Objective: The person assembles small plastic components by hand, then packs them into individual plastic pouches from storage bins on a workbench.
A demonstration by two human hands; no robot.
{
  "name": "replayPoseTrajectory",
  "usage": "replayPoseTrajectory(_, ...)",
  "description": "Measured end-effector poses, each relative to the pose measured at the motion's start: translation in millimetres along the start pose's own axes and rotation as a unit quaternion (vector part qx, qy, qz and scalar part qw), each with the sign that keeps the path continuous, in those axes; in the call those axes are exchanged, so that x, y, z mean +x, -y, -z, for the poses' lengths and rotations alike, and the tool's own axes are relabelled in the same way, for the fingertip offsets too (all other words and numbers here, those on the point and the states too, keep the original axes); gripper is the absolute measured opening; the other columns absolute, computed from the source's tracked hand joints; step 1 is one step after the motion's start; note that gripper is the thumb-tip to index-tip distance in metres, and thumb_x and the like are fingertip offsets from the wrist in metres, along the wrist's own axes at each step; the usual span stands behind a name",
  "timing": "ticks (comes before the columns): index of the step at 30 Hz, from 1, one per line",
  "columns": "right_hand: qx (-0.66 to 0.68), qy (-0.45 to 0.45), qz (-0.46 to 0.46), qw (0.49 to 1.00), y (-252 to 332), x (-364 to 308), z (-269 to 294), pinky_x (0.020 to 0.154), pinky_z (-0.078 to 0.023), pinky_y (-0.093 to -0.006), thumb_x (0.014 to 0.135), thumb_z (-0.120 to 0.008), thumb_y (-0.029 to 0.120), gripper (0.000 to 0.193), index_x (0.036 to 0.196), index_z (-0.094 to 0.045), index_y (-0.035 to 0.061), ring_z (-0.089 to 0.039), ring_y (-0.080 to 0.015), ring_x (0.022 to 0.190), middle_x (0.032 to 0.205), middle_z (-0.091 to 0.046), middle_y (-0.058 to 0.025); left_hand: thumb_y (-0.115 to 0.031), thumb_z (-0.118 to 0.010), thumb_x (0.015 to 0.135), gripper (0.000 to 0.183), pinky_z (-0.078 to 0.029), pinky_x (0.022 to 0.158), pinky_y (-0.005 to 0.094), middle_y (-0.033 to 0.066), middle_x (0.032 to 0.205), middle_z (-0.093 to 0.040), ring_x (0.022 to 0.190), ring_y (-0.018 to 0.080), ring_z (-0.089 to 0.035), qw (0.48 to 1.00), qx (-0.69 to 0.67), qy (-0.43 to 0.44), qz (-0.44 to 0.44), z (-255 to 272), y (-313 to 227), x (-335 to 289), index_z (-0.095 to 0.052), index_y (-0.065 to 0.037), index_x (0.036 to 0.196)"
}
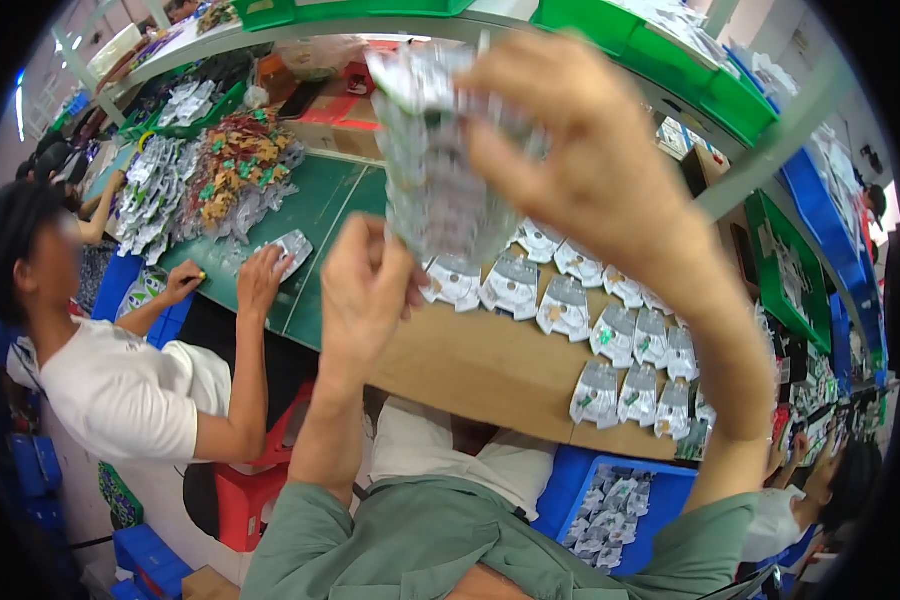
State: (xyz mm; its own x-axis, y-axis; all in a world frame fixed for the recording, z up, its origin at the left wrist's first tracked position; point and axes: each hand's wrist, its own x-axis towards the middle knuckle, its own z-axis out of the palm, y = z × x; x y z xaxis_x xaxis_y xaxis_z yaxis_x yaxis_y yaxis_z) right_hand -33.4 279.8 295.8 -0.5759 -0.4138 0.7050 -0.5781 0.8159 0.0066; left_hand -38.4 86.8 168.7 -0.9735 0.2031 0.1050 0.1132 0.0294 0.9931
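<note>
My left hand (362, 295) is closed, pinching the lower left edge of a stack of clear plastic blister packs (435, 165) held up in front of me. The stack looks layered, silvery and slightly blurred, with a touch of green at its upper left. At its upper right, my right hand (570, 135) is raised with thumb and fingers curled round the packs, smeared a little by motion. Below and behind them, rows of separate blister packs (567, 308) with small pieces inside lie on the brown board (460, 365); the stack hides some of them.
To the left, a co-worker (120, 380) handles a pack on the green table mat (315, 205). Near that person are heaped blister packs (155, 195) and brown-and-green pieces (235, 165). A blue bin (675, 490) of packs sits low right; green trays (610, 30) line a shelf above.
</note>
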Motion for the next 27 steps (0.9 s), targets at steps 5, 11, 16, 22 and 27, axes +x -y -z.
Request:
replayPoseTrajectory(5, 0.107, 0.07, -0.113, 0.985, 81.9, -98.7, -66.5, 0.085, -0.047, -0.0401, 0.075, -0.067, 0.007, 0.026, 0.101, -0.066, 0.0019, -0.053, -0.0314, 0.096, 0.102, -0.062, -0.0133, -0.014, -0.05, 0.097, 0.017, -0.044, 0.042, 0.0235, 0.0087, 0.064, -0.062, 0.05, 0.0101, -0.058, 0.995, 0.03, 0.019, 0.093, 36.0, 93.1, -96.1, -0.049, 0.003, 0.093)
replayPoseTrajectory(11, 0.14, 0.073, -0.142, 0.977, 117.8, -128.4, -138.2, 0.086, -0.048, -0.0406, 0.075, -0.066, 0.004, 0.027, 0.102, -0.065, 0.0027, -0.053, -0.0319, 0.099, 0.106, -0.062, -0.0119, -0.011, -0.046, 0.098, 0.016, -0.049, 0.045, 0.0268, 0.0107, 0.067, -0.065, 0.052, 0.0136, -0.062, 0.989, 0.093, -0.004, 0.119, 69.4, 168.5, -104.8, -0.05, 0.004, 0.098)
replayPoseTrajectory(16, 0.098, 0.056, -0.161, 0.98, 116.2, -123.2, -156.9, 0.084, -0.048, -0.0407, 0.074, -0.067, 0.003, 0.027, 0.101, -0.065, 0.0024, -0.053, -0.0315, 0.099, 0.105, -0.061, -0.0116, -0.01, -0.045, 0.097, 0.018, -0.052, 0.046, 0.0299, 0.0124, 0.067, -0.065, 0.054, 0.0168, -0.064, 0.983, 0.141, 0.023, 0.116, 75.6, 180.9, -77.7, -0.051, 0.006, 0.099)
replayPoseTrajectory(22, 0.079, 0.013, -0.146, 0.986, 109.5, -126.8, -131.4, 0.082, -0.048, -0.0405, 0.072, -0.065, -0.004, 0.029, 0.1, -0.063, 0.0009, -0.053, -0.0321, 0.097, 0.106, -0.06, -0.0131, -0.009, -0.044, 0.094, 0.02, -0.052, 0.047, 0.0317, 0.0135, 0.068, -0.066, 0.054, 0.0191, -0.065, 0.972, 0.173, 0.061, 0.144, 83.4, 176.7, -70.4, -0.052, 0.009, 0.1)
replayPoseTrajectory(27, 0.079, 0.078, -0.23, 0.967, 118.4, -205.2, -102.9, 0.082, -0.046, -0.0433, 0.07, -0.062, -0.005, 0.033, 0.102, -0.061, 0.0, -0.054, -0.0335, 0.098, 0.106, -0.058, -0.0151, -0.01, -0.047, 0.092, 0.029, -0.051, 0.049, 0.034, 0.016, 0.071, -0.065, 0.053, 0.022, -0.064, 0.959, 0.198, 0.131, 0.154, 97.2, 159.5, -66.5, -0.052, 0.01, 0.113)
